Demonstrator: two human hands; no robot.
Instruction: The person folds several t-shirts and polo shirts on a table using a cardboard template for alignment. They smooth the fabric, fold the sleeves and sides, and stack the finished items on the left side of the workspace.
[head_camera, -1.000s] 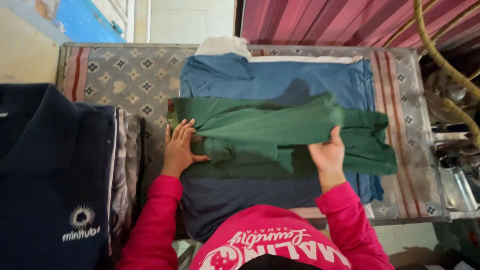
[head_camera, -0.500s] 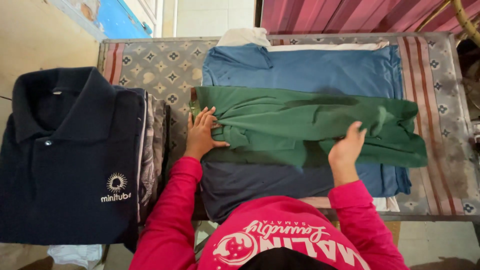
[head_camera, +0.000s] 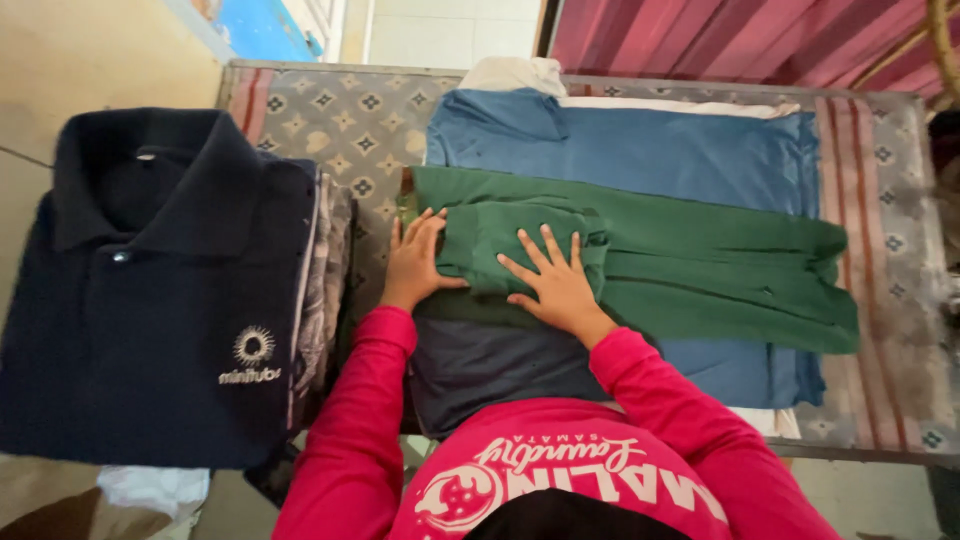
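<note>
A green shirt lies across a blue garment on a patterned table. Its left part is folded over into a small green flap. My left hand lies flat on the left edge of that folded part, fingers together. My right hand presses flat on the folded flap, fingers spread. Neither hand grips anything. A dark navy garment shows under the green shirt near my body. Both my sleeves are pink.
A folded navy polo shirt tops a stack of folded clothes at the left. A white cloth peeks out behind the blue garment. Red corrugated sheeting stands at the back right.
My right hand moved left from the shirt's right side onto the folded part. The green shirt's left section now lies folded over. The view shifted left.
</note>
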